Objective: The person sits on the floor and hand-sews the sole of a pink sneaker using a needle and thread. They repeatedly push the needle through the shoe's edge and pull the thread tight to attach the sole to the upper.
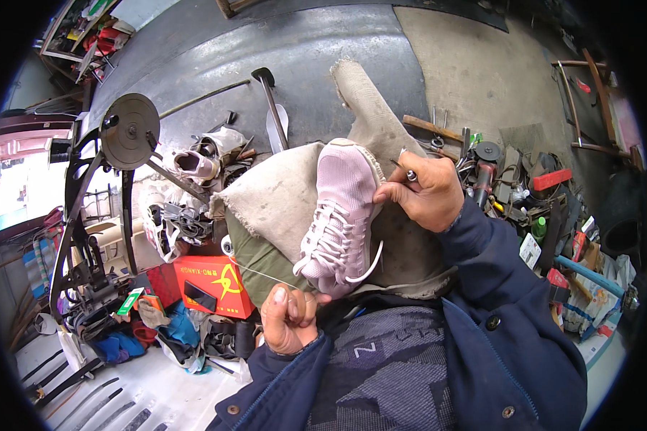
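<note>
A pale pink lace-up sneaker [343, 176] lies on my lap, toe pointing away from me, white laces on top. My right hand [433, 188] pinches a slim awl [410, 175] at the right edge of the sole near the toe. The awl's tip is hard to make out. By the shoe's heel, my left hand [289, 316] is closed, its fingers curled around a thin white thread [266, 275]. The thread runs from a small white spool [227, 246] to the left of the shoe. Under the shoe a worn beige cloth [273, 188] covers my legs.
A black hand-cranked machine with a round wheel [130, 131] stands at the left. Near it are worn shoes [194, 164] and a red shoebox [214, 286]. Tools, including an angle grinder [485, 171], and scraps crowd the right. Beyond my lap stands a metal shoe last [269, 108].
</note>
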